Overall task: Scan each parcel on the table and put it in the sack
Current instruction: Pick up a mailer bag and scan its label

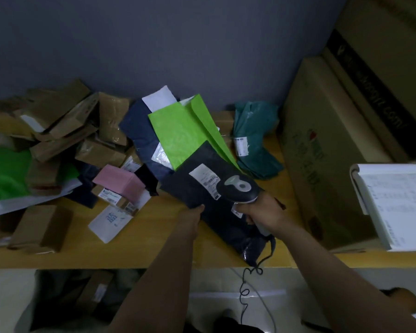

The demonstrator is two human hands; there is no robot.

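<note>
Parcel sorting rm / courier back office: wooden desk [94, 255] heaped w/ labelled poly mailers [183, 131] & brown cardboard pkgs [58, 121], barcode scanner [238, 188] in use, big cartons [322, 152] stacked at right, printed list [399, 200], bare grey wall [178, 44].

Before you on one yellow wooden table [154, 236]: at least three dark navy plastic mailer bags [202, 195], one teal plastic mailer bag [255, 135], one lime-green flat envelope [180, 135], one bright green plastic bag [3, 174], one pink flat packet [120, 183], one white paper envelope [108, 221] and at least ten brown cardboard parcels [58, 131] (the heap hides others). You also have one black-and-grey handheld barcode scanner [238, 188], one white clipboard of printed sheets [394, 205], and at least two large brown cardboard cartons [322, 140].
</note>
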